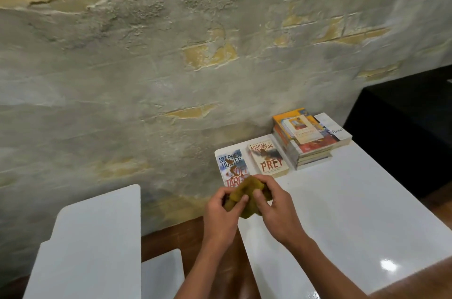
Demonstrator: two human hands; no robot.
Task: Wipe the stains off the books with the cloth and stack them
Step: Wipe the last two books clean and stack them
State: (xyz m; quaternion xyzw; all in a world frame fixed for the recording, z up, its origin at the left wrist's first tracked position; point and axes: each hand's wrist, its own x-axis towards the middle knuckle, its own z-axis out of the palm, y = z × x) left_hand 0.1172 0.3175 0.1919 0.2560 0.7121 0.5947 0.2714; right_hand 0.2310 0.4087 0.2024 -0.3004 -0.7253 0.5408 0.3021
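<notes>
An olive-yellow cloth (249, 192) is bunched between both hands above the near left corner of the white table (354, 213). My left hand (223, 208) grips its left side and my right hand (271, 205) grips its right side. Just behind the cloth a Stephen Hunter paperback (232, 166) lies flat, its lower part hidden by the cloth. Beside it on the right lies the paperback "Prey" (269, 158) with a dark smear on its cover. Further right stands a stack of several books (305, 139), with a white book (335, 127) beside it at the table's far corner.
A rough plastered brick wall (171, 78) runs right behind the table. Two white chair or bench surfaces (93, 237) stand to the left, across a gap of brown floor (176, 237). A dark cabinet (403, 127) sits to the right of the table.
</notes>
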